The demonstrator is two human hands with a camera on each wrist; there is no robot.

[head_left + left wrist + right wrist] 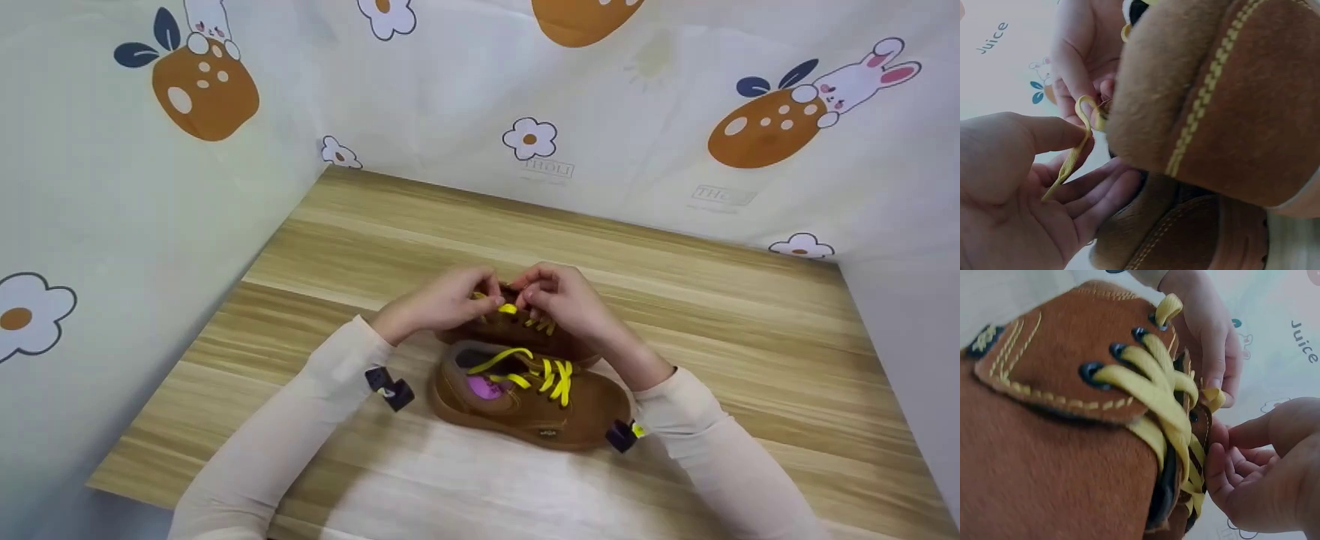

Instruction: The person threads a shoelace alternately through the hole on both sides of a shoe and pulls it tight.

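Two brown shoes with yellow laces stand side by side. Both hands are at the far shoe (525,337). My left hand (457,300) pinches a yellow shoelace (1071,160) between thumb and forefinger; its tail hangs across the palm and a small loop rises toward the shoe. My right hand (568,300) has its fingers curled, thumb and fingertips pinching at the edge of the eyelet flap (1202,430); whether lace is also between them I cannot tell. Crossed lacing (1151,382) fills the lower eyelets. The near shoe (600,397) lies closer to me, untouched.
The near shoe's loose yellow lace (510,360) trails over its opening, above a pink patch (487,387) inside. A wood-grain table (360,247) carries both shoes. Printed cloth walls (450,97) enclose its back and sides. Dark wrist devices (390,388) sit by the cuffs.
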